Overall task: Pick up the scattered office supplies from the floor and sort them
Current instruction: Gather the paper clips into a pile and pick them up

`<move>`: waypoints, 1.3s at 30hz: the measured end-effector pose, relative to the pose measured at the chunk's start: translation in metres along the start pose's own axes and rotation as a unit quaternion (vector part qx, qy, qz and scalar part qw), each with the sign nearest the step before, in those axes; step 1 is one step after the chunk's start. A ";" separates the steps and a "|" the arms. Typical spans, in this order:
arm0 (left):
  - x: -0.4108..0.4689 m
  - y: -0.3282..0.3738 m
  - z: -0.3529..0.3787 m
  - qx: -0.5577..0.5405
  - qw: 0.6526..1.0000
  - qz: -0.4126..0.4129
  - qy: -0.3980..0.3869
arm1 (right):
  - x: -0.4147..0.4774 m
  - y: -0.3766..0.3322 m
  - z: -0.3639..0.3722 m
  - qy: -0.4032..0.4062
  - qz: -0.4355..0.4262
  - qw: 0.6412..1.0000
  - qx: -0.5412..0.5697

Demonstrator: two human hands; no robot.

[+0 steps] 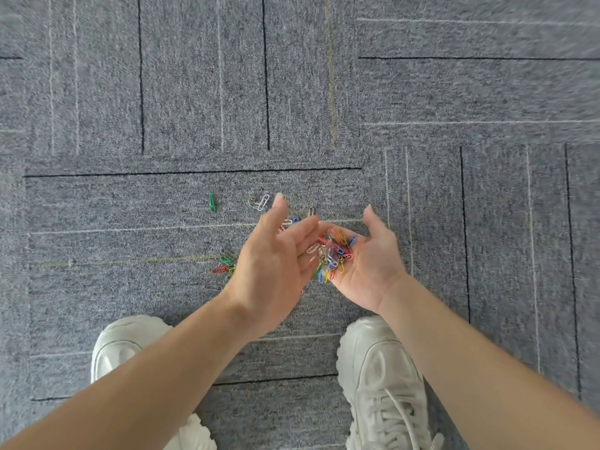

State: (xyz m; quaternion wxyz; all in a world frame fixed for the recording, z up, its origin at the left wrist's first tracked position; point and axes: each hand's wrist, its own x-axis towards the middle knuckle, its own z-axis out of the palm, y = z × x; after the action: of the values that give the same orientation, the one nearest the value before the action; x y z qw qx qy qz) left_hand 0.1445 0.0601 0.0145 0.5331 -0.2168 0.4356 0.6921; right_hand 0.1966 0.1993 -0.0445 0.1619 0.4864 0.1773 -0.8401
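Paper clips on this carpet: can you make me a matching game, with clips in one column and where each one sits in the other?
1 green clip
2 mixed-colour heap
3 red clip
4 white clip

A in the cupped right hand
B in a small cluster beside the left hand
C alone on the carpet, apart from the rest
D on the carpet by the left forefinger's tip

Pairs: 1-C, 2-A, 3-B, 4-D

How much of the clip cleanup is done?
Partly, it seems. Done: a mixed pile of clips sits in the cupped right hand. In hand: the open left hand is beside that pile. Left: a green clip, white clips, a small bunch and a silver clip lie on the carpet. Sorting hasn't started; colours are mixed.
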 end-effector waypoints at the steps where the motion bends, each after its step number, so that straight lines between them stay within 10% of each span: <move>1: -0.001 0.001 -0.001 -0.006 1.000 -0.010 -0.013 | 0.000 0.000 0.000 -0.002 0.006 1.000 0.000; 10: -0.003 0.005 -0.011 -0.004 0.999 0.007 -0.036 | 0.000 0.006 0.005 0.040 -0.007 0.999 0.023; 39: -0.128 0.095 -0.039 0.147 0.931 0.094 0.319 | -0.112 -0.004 0.154 0.016 0.000 0.996 0.093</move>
State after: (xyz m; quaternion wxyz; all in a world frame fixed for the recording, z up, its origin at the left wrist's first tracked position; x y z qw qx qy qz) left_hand 0.0932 -0.0478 0.1268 0.3243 -0.3037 0.6981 0.5615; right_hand 0.1315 0.1438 0.1256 0.1132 0.5125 0.1005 -0.8453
